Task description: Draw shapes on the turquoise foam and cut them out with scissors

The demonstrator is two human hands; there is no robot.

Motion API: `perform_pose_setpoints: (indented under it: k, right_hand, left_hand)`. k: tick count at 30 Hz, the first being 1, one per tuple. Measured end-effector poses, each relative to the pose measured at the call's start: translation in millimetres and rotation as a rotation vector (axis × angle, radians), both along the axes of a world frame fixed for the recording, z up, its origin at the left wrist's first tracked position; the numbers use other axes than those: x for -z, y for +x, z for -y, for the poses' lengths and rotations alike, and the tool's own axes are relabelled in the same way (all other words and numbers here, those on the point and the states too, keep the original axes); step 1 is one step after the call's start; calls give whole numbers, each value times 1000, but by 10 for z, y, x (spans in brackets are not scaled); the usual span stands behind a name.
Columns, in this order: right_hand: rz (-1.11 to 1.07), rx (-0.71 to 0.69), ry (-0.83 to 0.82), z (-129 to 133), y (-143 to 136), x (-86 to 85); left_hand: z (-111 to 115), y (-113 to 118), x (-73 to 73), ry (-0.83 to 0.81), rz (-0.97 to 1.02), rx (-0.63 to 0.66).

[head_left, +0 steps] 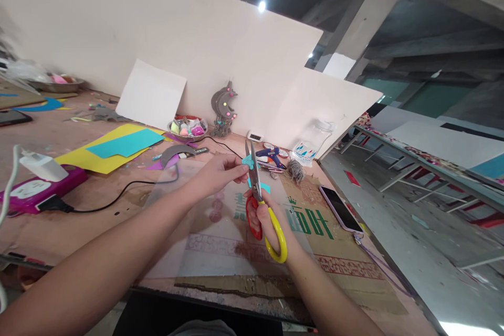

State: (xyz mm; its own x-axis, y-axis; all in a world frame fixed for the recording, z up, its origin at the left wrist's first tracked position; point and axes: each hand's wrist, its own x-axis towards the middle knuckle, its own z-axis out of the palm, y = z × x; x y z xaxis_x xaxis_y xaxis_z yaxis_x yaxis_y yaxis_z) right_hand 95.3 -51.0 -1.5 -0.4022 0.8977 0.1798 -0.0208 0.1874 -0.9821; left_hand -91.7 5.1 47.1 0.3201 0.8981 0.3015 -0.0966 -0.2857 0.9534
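My right hand (pixel 271 215) grips a pair of scissors (pixel 255 178) with one red and one yellow handle. Their blades point up and stand slightly apart. Between finger and thumb, my left hand (pixel 226 170) pinches a small turquoise cut-out piece (pixel 248 161), right beside the blades; whether the blades touch it I cannot tell. Another turquoise scrap (pixel 264 187) shows behind the scissors, low over the mat. Below both hands lies a sheet of printed cardboard (pixel 346 268), partly covered by a translucent sheet (pixel 212 257).
Yellow paper (pixel 79 155) and turquoise paper (pixel 126 144) lie left, near a purple power strip (pixel 55 191) with a black cord. Behind are a bowl (pixel 189 127), a grey moon ornament (pixel 224 105), a blue glue gun (pixel 271 156) and a clear jar (pixel 311 142). A phone (pixel 340 207) lies right.
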Motion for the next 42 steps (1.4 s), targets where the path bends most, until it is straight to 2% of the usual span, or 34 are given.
perform_pose_setpoints:
  k: [7,23,31,42]
  right_hand:
    - [-19,6,-47,22,-42,-64]
    - [-30,-8,-71,16,8,16]
    - [-15,-1,-51,37,-14,-43]
    - [-9,5,-92,39,-4,-63]
  left_hand:
    - [-5,10,21,-8,-1,1]
    - [-34,-31,35,14,0,-5]
    - [-41,-39,23,-3,-6,-26]
    - [-42,-56,-10,-6,-5,-127]
